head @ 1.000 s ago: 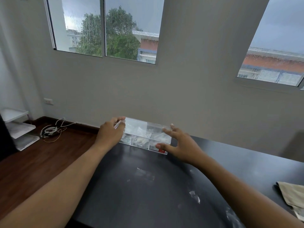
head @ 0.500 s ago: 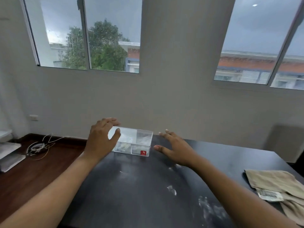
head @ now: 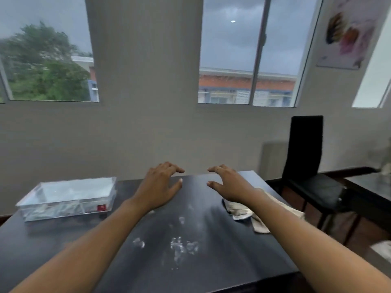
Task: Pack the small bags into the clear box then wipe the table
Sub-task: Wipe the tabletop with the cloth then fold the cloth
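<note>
Hands both hung over the far half of the desk (head: 211, 271), holding nothing. I noted the left hand (head: 157, 187) with fingers loosely spread and slightly bent, palm down, near the far edge; the right hand (head: 229, 185) mirrored it just beside, the two apart. Clear box (head: 67, 197) sat at the desk's far left corner, well clear of the left hand, with small bags (head: 61, 208) inside, blurred. Beige cloth (head: 249, 212) lay at the right edge, partly under the right forearm. White smears (head: 182, 248) marked the dark top mid-desk. I logged a black chair (head: 306, 166) standing beyond the right edge.
</note>
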Demonstrator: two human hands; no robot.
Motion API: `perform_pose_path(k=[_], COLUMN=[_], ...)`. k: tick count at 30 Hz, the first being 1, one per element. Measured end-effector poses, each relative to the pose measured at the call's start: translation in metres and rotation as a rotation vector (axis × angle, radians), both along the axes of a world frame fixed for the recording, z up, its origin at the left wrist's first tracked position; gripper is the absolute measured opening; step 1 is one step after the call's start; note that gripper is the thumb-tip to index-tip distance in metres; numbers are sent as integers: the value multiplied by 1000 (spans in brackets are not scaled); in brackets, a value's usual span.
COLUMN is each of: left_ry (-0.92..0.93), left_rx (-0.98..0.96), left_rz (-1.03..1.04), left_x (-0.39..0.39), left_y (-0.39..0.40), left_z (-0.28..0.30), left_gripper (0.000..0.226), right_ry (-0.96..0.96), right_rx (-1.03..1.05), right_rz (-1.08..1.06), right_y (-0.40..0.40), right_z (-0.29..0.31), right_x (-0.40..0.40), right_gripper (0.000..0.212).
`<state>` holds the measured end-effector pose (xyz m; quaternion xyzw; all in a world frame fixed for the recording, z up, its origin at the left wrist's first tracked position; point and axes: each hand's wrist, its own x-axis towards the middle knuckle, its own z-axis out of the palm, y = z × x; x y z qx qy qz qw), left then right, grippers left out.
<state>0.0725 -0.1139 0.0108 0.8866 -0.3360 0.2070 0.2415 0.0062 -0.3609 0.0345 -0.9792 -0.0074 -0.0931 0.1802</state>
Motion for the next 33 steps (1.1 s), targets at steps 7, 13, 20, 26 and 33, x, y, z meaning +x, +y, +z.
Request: perform_pose_path(k=[7, 13, 20, 26, 33], left_ry=[96, 297, 389, 488, 716], left_rx=[189, 311, 291, 107, -369], left_rz=[-161, -72, 4, -112, -228], left_x=[-13, -21, -25, -34, -45], left_y=[-104, -165, -193, -172, -112], left_z=[-10, -28, -29, -22, 7], left_gripper=[51, 59, 49, 19, 14], right_ry=[61, 156, 126, -43, -196], right_rx=[66, 107, 205, 196, 252], right_rz=[-198, -290, -329, -213, -49], right_y=[-85, -114, -124, -113, -72], right_z=[-12, -33, -39, -39, -8], right_x=[-35, -50, -44, -42, -53], right_gripper=[49, 55, 62, 17, 18])
